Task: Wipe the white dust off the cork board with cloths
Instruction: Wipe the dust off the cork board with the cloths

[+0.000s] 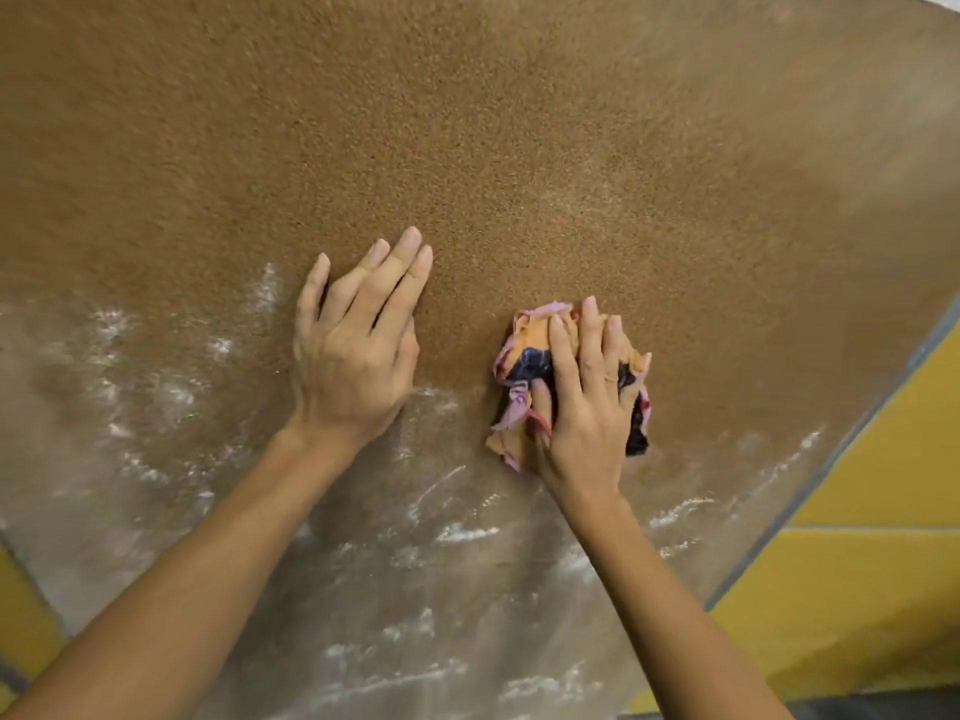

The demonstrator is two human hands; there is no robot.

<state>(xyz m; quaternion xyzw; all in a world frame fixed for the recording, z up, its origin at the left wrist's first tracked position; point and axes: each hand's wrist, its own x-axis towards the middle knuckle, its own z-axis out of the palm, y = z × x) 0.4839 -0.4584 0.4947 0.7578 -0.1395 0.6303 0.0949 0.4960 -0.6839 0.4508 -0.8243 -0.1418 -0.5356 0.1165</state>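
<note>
Head view: cork board (467, 122) fills nearly the whole frame, brown and clean beyond the fingertips of both hands. Streaks of white dust (457, 532) cover it around the wrists and forearms and out past the left hand (353, 356). Off the board's edge, outward of the right forearm: yellow tiles (857, 589). That left hand lies flat on the cork, fingers straight, holding nothing. Beside it, apart, the right hand (582, 407) grips a crumpled cloth (524, 356), orange, pink and dark, pressed to the board.
</note>
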